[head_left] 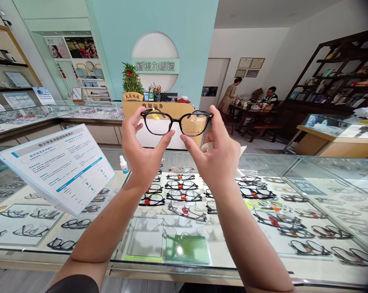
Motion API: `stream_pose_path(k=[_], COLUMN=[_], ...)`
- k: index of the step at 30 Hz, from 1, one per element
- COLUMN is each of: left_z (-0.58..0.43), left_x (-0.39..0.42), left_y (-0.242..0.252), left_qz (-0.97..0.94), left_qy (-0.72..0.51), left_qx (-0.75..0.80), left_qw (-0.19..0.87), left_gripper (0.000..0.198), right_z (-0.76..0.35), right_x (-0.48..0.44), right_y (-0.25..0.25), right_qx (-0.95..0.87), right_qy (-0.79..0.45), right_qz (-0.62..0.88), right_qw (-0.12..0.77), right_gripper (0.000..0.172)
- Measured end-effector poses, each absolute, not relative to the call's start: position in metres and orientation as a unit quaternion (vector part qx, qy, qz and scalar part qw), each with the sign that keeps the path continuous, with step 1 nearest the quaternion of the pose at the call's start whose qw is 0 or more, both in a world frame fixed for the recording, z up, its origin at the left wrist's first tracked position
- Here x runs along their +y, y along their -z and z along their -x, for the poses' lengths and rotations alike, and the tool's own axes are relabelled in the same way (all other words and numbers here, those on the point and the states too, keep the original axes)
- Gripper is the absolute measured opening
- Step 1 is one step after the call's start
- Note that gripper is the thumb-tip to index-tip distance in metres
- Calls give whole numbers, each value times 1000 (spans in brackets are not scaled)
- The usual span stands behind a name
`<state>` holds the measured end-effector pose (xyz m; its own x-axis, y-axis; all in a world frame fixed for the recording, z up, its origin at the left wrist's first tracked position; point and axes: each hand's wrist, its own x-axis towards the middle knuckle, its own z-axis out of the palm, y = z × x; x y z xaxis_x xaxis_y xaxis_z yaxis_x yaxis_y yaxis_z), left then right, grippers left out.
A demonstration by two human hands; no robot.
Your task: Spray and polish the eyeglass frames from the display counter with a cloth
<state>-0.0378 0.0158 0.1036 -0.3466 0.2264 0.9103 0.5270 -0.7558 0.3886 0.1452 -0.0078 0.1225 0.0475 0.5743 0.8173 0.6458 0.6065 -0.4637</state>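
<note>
I hold a pair of black-framed glasses [177, 122] up in front of me with both hands. My left hand [141, 148] pinches the frame's left end between fingers and thumb. My right hand [216, 154] pinches the right end and also has a pale cloth [207, 147] tucked in its palm. The lenses face the shop. Below my arms lies a glass display counter [263, 162] filled with several rows of spectacle frames [184, 195].
A slanted information board [62, 167] stands on the counter at left, with a small dropper bottle [124, 164] beside it. A wooden cashier desk [159, 109] with a potted plant [131, 83] stands ahead. Two people are at a table [251, 110] at the back right. More glass cases line both sides.
</note>
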Motion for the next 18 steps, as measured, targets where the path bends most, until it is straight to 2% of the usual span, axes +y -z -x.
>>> stream_pose_path(k=[4, 8, 18], left_z=[36, 36, 34], left_x=[13, 11, 12], left_y=[-103, -101, -99], left_qz=[541, 535, 535], left_qy=[747, 748, 752], left_qx=[-358, -355, -343], left_qw=[142, 169, 176], left_gripper=[83, 88, 91], right_z=[-147, -147, -146], right_x=[-4, 1, 1], right_y=[-122, -118, -117], right_qx=[-694, -698, -703], right_qy=[10, -4, -36], right_qz=[446, 420, 408], right_qw=[565, 580, 581], right_gripper=[93, 89, 87])
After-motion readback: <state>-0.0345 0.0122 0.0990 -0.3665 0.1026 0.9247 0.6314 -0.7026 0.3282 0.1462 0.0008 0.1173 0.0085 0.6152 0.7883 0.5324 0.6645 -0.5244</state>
